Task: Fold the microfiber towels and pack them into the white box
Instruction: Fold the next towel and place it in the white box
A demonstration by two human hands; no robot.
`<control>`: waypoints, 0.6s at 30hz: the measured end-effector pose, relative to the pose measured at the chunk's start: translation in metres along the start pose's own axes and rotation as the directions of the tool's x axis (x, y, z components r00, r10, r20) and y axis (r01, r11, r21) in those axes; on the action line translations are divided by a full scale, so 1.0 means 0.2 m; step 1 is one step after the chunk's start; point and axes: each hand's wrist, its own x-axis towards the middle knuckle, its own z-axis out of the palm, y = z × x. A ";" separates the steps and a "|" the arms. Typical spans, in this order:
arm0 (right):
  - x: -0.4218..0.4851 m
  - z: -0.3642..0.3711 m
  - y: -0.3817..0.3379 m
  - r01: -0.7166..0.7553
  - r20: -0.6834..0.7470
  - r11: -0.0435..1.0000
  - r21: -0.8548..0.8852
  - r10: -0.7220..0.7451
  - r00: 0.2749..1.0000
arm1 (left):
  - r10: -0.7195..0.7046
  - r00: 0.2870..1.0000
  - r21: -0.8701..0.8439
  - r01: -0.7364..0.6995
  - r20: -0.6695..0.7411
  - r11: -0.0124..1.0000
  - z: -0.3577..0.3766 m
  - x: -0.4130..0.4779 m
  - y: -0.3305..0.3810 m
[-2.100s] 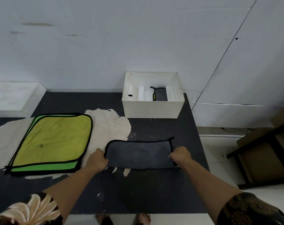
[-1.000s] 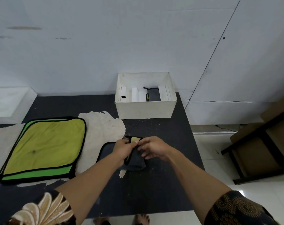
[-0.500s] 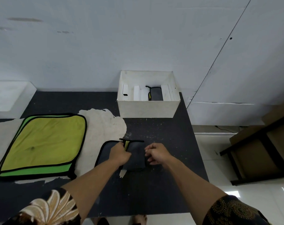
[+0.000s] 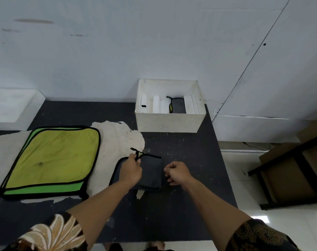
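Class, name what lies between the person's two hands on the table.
In the head view, the folded grey towel lies between the left hand and the right hand.

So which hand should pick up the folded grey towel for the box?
Probably the left hand: its fingers pinch the grey towel at its black-edged corner. The right hand sits curled beside the towel, gripping nothing. The white box lies straight ahead of both.

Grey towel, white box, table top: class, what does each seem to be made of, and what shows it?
Grey towel: soft matte cloth, likely microfiber; folds limply, black edging. White box: stiff, scuffed matte walls, perhaps painted board or foam. Table top: dark matte covering, peeled to a pale layer.
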 end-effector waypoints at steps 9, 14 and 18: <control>-0.01 0.00 0.03 -0.036 0.000 0.998 -0.053 0.036 0.999 | -0.141 0.989 0.197 0.130 0.041 0.972 -0.15 0.07 -0.24; -0.01 0.04 0.04 -0.033 0.023 0.994 -0.100 0.036 0.999 | -0.127 0.981 0.155 0.104 0.146 0.982 -0.16 0.10 -0.30; -0.02 0.08 0.04 0.058 0.039 0.976 -0.210 -0.051 0.998 | -0.065 0.997 0.077 0.062 0.035 0.995 -0.18 0.12 -0.29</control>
